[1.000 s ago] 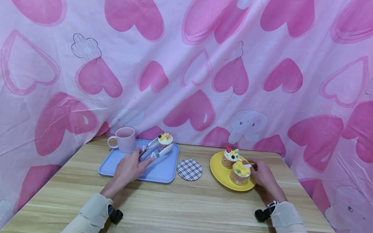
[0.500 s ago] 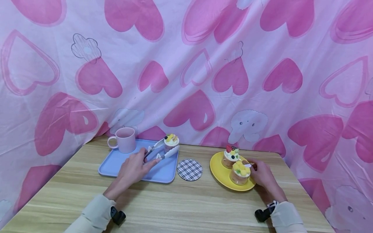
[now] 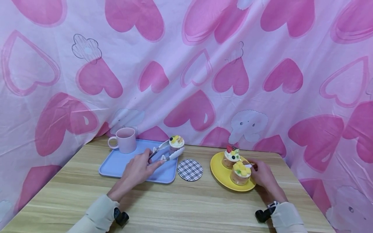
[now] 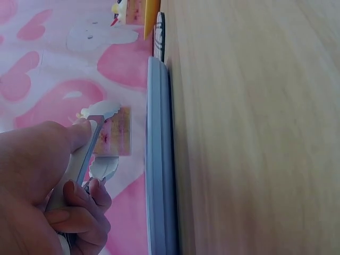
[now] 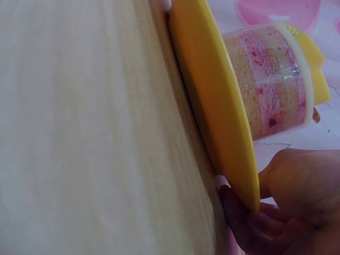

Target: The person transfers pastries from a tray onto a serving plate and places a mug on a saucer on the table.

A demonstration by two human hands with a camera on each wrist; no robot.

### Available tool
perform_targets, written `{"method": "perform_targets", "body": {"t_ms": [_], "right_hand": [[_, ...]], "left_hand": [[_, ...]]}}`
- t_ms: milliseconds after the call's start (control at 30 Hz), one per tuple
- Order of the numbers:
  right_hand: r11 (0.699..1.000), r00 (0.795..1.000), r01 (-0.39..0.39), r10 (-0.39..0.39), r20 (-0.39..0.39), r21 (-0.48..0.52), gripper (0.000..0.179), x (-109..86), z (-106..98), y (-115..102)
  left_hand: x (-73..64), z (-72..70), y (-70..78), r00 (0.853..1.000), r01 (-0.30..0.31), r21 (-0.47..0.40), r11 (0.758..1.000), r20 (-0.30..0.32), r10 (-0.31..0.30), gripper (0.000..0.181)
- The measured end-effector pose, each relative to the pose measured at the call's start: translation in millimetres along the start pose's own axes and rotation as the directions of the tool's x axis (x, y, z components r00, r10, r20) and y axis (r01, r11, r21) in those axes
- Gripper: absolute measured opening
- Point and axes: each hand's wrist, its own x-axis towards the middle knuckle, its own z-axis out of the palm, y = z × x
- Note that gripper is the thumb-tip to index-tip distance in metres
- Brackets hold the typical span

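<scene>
My left hand (image 3: 137, 168) grips a pair of tongs (image 3: 172, 156) with white scalloped tips. Between those tips sits a small dessert cup (image 3: 176, 144) topped with cream, yellow fruit and a dark berry. In the left wrist view the layered cup (image 4: 118, 133) hangs above the edge of the blue tray (image 4: 155, 159). On the right, my right hand (image 3: 263, 174) pinches the rim of the yellow plate (image 3: 220, 178), thumb above and fingers below in the right wrist view. The plate bears two dessert cups, one with mango-like cubes (image 3: 240, 174), the other with a strawberry (image 3: 231, 157).
A pink mug (image 3: 126, 140) stands on the blue tray's back left. Between tray and plate lies a round checked coaster (image 3: 190, 170) on the wooden table (image 3: 186, 207). Behind hangs a pink heart-print cloth (image 3: 189, 110).
My left hand has moved to the right with the tongs and the dessert cup, from over the tray to its right edge. My right hand has stayed at the plate's rim.
</scene>
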Motion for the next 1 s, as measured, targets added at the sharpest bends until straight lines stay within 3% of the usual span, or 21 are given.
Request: {"method": "perform_targets", "body": {"t_ms": [267, 1000], "right_hand": [[1.000, 0.999, 0.030, -0.030, -0.014, -0.010, 0.043, -1.3, -0.5, 0.2], [0.999, 0.999, 0.036, -0.037, -0.032, -0.020, 0.043, -2.5, -0.1, -0.8]], "left_hand": [[0.3, 5.4, 6.8, 0.998, -0.056, -0.007, 0.998, -0.012, 0.056, 0.055], [-0.1, 19.5, 29.8, 0.992, -0.124, -0.052, 0.991, 0.016, 0.125, 0.052]]}}
